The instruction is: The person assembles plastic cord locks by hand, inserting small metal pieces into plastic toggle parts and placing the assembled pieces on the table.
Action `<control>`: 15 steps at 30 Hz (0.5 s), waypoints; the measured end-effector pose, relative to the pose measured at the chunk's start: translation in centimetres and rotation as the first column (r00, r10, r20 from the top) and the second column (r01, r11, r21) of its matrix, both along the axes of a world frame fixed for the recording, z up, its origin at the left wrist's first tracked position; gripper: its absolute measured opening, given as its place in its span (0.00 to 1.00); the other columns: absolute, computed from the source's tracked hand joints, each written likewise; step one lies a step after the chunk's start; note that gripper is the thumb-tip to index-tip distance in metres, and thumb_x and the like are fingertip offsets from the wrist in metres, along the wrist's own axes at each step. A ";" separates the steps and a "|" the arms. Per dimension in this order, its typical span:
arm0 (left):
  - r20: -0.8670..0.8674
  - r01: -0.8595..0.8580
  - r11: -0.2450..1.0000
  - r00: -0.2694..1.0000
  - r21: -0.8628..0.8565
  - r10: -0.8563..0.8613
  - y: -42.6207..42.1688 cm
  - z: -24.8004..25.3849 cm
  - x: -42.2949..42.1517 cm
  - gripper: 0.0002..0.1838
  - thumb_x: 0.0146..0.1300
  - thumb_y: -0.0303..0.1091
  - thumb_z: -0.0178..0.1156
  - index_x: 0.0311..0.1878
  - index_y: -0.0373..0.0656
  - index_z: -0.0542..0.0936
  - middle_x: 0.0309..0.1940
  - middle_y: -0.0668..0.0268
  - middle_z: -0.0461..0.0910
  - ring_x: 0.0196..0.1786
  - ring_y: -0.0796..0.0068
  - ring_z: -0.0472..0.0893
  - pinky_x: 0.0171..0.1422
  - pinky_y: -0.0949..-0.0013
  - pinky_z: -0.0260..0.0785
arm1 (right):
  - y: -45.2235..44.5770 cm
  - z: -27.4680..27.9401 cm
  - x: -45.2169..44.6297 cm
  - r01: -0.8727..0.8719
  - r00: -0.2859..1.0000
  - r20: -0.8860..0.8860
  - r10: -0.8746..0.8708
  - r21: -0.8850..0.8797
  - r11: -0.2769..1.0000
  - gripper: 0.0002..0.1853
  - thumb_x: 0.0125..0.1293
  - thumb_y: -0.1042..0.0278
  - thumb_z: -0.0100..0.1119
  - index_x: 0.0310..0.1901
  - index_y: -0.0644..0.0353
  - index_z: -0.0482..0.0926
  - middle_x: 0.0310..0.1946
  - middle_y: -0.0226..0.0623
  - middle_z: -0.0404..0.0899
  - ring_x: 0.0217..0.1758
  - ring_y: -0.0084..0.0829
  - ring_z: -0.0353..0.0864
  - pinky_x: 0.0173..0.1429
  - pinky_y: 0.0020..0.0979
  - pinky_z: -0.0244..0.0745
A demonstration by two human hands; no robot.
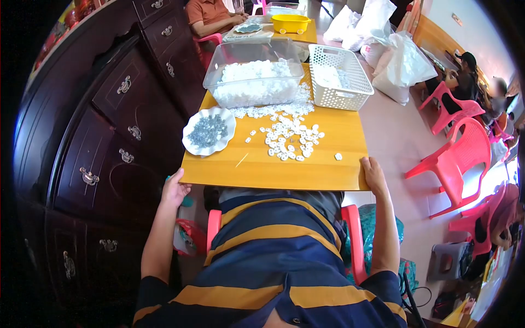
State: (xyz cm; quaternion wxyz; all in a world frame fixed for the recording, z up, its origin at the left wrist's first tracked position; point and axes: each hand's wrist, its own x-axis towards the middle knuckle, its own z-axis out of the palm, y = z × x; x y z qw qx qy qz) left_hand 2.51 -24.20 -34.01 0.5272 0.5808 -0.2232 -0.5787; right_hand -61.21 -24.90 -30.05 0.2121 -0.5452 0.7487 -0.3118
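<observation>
Striped shirt [257,240] nearest, table [317,177] just beyond. Left hand [176,188] at table's near left corner, right hand [375,174] at near right corner; both touch the edge, but undersides are hidden, so cannot tell whether clenched or just resting. Table lies between the hands. Likely stiff, fairly heavy when loaded; smooth-looking top, so white pieces [284,130] could slide if it tilts. Best hold: side edges by the corners. Plate [205,151] of clear bits [206,131] near left hand, perhaps breakable. Tub [249,50] and basket [342,101] farther back.
</observation>
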 end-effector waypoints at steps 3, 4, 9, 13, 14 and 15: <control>0.194 0.048 0.999 0.980 -0.006 -0.046 0.2 0.8 -0.2 0.18 0.70 0.48 0.62 0.52 0.43 0.81 0.32 0.70 0.83 0.26 0.80 0.79 0.29 0.77 0.71 | 0.1 -0.7 -0.3 -0.005 0.999 -0.034 0.004 -0.048 0.999 0.25 0.77 0.49 0.44 0.52 0.66 0.78 0.46 0.64 0.80 0.54 0.62 0.78 0.57 0.49 0.72; 0.194 0.051 0.999 0.980 -0.006 -0.048 0.3 1.0 -0.2 0.18 0.70 0.48 0.62 0.52 0.43 0.81 0.32 0.70 0.83 0.26 0.80 0.79 0.29 0.77 0.71 | 0.0 -0.9 -0.3 -0.003 0.999 -0.036 0.001 -0.048 0.999 0.25 0.77 0.48 0.44 0.52 0.65 0.78 0.46 0.64 0.80 0.54 0.62 0.78 0.57 0.50 0.72; 0.306 0.071 0.998 0.950 0.002 -0.068 0.4 1.9 -0.8 0.19 0.72 0.48 0.59 0.49 0.40 0.83 0.31 0.69 0.83 0.24 0.83 0.79 0.26 0.80 0.70 | 0.0 -1.3 -0.6 0.013 0.998 -0.063 -0.017 -0.053 0.999 0.25 0.77 0.48 0.43 0.52 0.64 0.78 0.46 0.64 0.80 0.54 0.64 0.78 0.56 0.52 0.71; 0.326 0.076 0.997 0.943 0.001 -0.072 0.6 2.2 -0.8 0.19 0.72 0.48 0.59 0.49 0.39 0.83 0.32 0.69 0.83 0.24 0.83 0.79 0.26 0.81 0.70 | -0.1 -1.1 -0.5 -0.006 0.998 -0.069 0.003 -0.045 0.999 0.25 0.77 0.48 0.43 0.50 0.65 0.78 0.45 0.65 0.80 0.53 0.65 0.77 0.55 0.53 0.71; 0.334 0.079 0.997 0.940 -0.001 -0.074 0.5 2.3 -0.8 0.19 0.73 0.47 0.58 0.49 0.39 0.83 0.31 0.69 0.83 0.23 0.83 0.79 0.25 0.81 0.70 | -0.1 -1.0 -0.5 -0.003 0.998 -0.059 0.001 -0.048 0.999 0.24 0.77 0.48 0.43 0.49 0.65 0.78 0.45 0.65 0.80 0.53 0.66 0.77 0.55 0.54 0.71; 0.341 0.083 0.997 0.937 -0.004 -0.077 0.5 2.4 -0.8 0.19 0.73 0.47 0.58 0.49 0.39 0.83 0.31 0.69 0.83 0.23 0.84 0.79 0.25 0.81 0.70 | -0.1 -1.0 -0.6 -0.006 0.998 -0.061 0.004 -0.043 0.999 0.24 0.77 0.48 0.43 0.49 0.65 0.78 0.45 0.65 0.80 0.53 0.66 0.77 0.55 0.54 0.71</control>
